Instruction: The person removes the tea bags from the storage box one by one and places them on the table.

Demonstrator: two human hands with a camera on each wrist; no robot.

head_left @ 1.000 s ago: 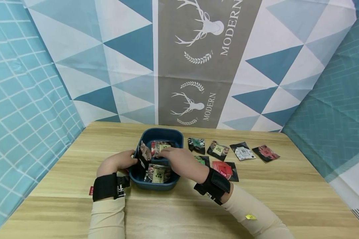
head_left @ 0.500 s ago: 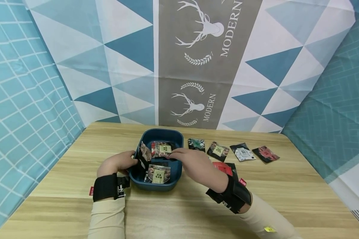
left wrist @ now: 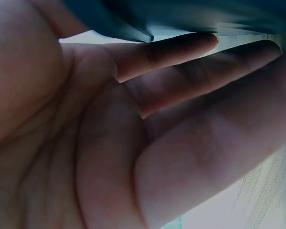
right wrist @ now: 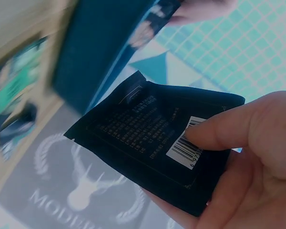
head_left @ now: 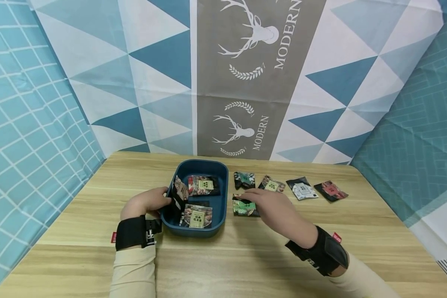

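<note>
Pinching a black packet (right wrist: 148,129) by one end, the right hand (head_left: 279,211) is at the right of the blue box (head_left: 218,203); its thumb lies over the barcode and its other fingers support the opposite face, closed to the packet's thickness. In the head view the hand partly covers the green packet (head_left: 246,210), which lies on the tabletop (head_left: 208,269) just beside the box. The left hand (head_left: 145,203) touches the box's left side, its fingers nearly straight in the wrist view; whether they pinch the wall cannot be told. Inside the box, a tilted packet (head_left: 181,191) leans on the left wall, a rear packet (head_left: 203,186) and a front packet (head_left: 197,217) lying beside it. Four packets (head_left: 302,188) form a row at the rear right.
</note>
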